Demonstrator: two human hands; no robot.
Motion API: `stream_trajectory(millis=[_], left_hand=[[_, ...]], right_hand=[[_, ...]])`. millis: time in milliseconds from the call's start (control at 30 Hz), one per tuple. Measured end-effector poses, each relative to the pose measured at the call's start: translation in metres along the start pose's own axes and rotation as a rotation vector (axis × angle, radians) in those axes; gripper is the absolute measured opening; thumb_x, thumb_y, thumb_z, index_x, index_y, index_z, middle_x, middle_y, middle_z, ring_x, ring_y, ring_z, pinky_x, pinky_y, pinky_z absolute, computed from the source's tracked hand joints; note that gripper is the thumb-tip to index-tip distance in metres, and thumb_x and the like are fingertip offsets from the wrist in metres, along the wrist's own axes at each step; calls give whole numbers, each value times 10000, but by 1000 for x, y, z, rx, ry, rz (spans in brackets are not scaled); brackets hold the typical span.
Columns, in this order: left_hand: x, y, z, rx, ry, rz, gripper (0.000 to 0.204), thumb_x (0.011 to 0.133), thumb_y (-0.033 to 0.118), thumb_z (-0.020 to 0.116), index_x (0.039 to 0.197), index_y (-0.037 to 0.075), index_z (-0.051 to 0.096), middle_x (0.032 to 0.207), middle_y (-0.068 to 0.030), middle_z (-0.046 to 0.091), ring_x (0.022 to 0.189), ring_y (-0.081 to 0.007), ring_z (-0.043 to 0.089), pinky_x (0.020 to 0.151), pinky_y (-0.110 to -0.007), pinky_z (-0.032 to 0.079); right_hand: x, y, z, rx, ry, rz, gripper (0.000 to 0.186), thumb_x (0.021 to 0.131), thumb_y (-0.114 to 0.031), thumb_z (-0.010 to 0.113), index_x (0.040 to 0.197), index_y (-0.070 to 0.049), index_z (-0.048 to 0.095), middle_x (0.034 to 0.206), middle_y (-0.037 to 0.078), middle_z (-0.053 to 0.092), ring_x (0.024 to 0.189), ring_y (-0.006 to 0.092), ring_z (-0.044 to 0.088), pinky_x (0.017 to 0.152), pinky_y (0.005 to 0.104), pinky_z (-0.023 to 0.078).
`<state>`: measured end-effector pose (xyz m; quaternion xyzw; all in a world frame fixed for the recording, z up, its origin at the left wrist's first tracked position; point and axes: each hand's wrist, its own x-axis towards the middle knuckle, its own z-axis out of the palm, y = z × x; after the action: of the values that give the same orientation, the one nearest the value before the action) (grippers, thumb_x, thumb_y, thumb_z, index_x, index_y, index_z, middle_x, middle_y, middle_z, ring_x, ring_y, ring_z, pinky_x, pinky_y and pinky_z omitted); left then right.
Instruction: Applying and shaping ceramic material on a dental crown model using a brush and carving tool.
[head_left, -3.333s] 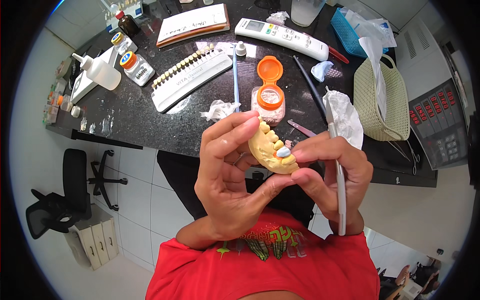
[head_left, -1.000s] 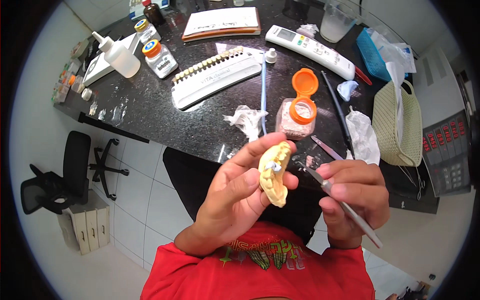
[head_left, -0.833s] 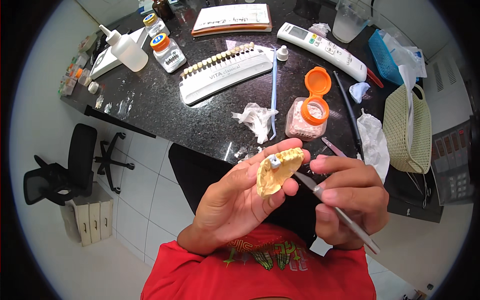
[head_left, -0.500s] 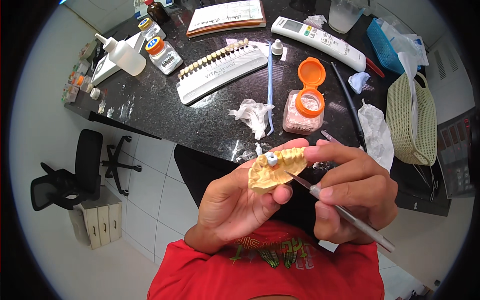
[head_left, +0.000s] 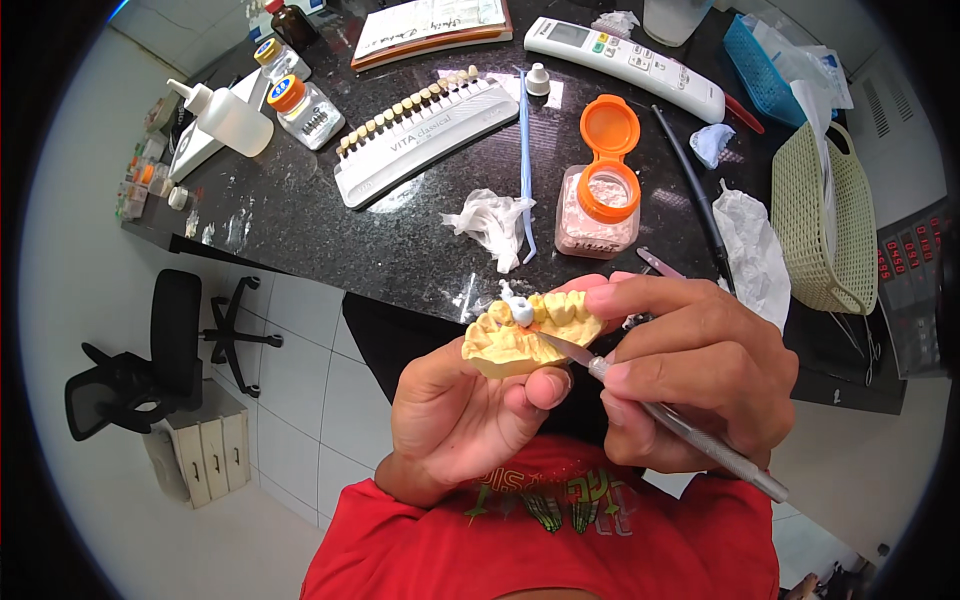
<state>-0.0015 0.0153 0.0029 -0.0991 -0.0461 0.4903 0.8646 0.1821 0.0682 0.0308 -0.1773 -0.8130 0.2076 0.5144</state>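
My left hand (head_left: 470, 410) holds a yellow dental cast (head_left: 500, 345) from below, teeth facing up. A pale blue-white tooth piece (head_left: 521, 309) sits in its row, with orange-red material at its base. My right hand (head_left: 700, 370) grips a metal-handled knife (head_left: 690, 430), slanting up to the left. The blade tip rests at the cast just below the pale piece, and a fingertip of this hand is at the cast's right end. An open orange-lidded jar of pink powder (head_left: 590, 225) stands just beyond the hands on the black counter (head_left: 340, 250).
A tooth shade guide (head_left: 425, 140), crumpled tissue (head_left: 488, 225), blue instrument (head_left: 524, 165), squeeze bottle (head_left: 225, 120), small jars and white remote (head_left: 620, 65) lie on the counter. A woven basket (head_left: 820, 230) and blue tray (head_left: 762, 75) are at right, a black chair (head_left: 172, 340) at lower left.
The cast has turned from upright to lying level and moved slightly left. The knife has swung from upright to slanting, its blade coming up to the cast beside the pale piece.
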Motion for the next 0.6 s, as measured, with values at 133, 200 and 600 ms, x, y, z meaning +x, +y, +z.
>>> stream_trajectory(millis=[133, 200, 600], left_hand=[[0, 0, -1, 7, -4, 1, 661, 937, 126, 476, 1454, -75, 117, 1363, -212, 420, 990, -245, 613, 883, -289, 541], [-1, -2, 4, 21, 83, 26, 575, 935, 141, 480, 1409, -61, 224, 1329, -238, 438, 903, -212, 634, 827, -290, 562], [0, -2, 5, 51, 171, 75, 503, 926, 132, 498, 1354, -67, 324, 1275, -273, 456, 851, -193, 651, 745, -277, 587]], right_hand=[[1, 0, 0, -5, -11, -3, 213, 709, -14, 700, 896, -7, 599, 725, 105, 636, 801, 326, 690, 723, 429, 589], [1, 0, 1, -6, -13, -1, 216, 706, -12, 702, 895, -7, 598, 727, 106, 636, 803, 325, 690, 721, 429, 590], [2, -2, 0, -35, -59, -6, 267, 706, -1, 724, 937, -24, 591, 760, 100, 633, 851, 335, 685, 746, 441, 586]])
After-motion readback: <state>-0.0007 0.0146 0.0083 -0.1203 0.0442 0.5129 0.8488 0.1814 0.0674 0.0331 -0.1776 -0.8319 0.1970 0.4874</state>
